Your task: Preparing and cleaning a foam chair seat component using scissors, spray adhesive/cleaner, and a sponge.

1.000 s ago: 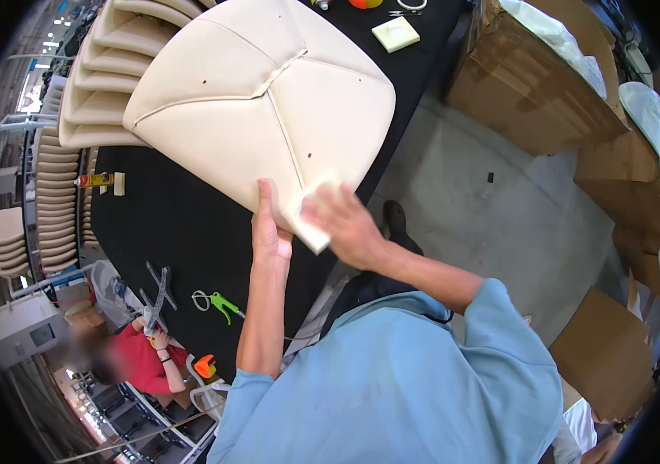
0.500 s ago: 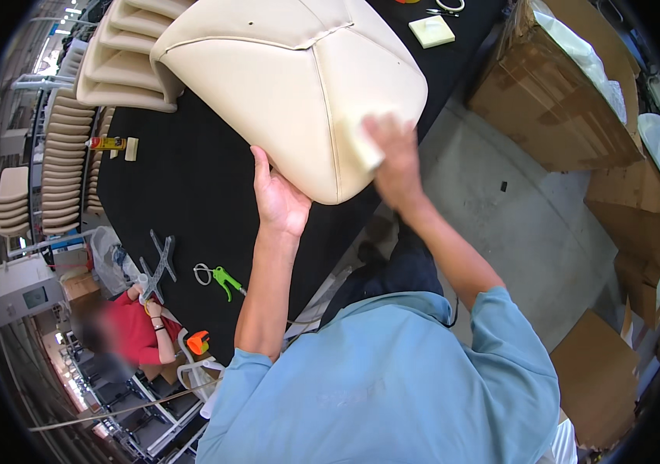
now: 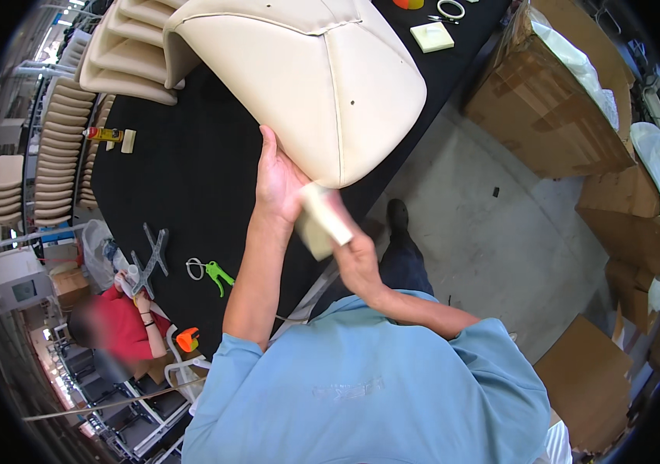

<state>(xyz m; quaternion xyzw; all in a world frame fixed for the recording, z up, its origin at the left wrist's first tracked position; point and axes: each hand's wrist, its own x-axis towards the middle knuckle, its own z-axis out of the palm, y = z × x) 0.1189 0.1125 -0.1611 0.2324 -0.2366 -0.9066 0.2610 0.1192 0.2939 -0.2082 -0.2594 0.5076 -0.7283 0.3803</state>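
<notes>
A cream upholstered seat shell (image 3: 299, 85) lies on the black-covered table, its seams running toward the rounded near corner. My left hand (image 3: 277, 184) grips its near left edge, thumb along the side, with the other fingers partly hidden. In my right hand (image 3: 357, 259) is a pale foam sponge (image 3: 325, 213), blurred by motion. The sponge is at the near corner of the seat shell, close to my left wrist; whether it touches the shell I cannot tell. A small dark mark shows on the shell's right panel.
Stacked cream shells (image 3: 125, 58) stand at the far left beside a spray can (image 3: 104, 134). A green air gun (image 3: 218, 276) lies on the table, left of my arm. Another sponge (image 3: 432, 37) and scissors (image 3: 444, 18) lie far right. Cardboard boxes (image 3: 546, 100) line the right. A co-worker in red (image 3: 125, 329) is at left.
My right hand has moved left and nearer with the sponge, from the shell's right panel to its near corner. My left hand keeps its hold on the edge.
</notes>
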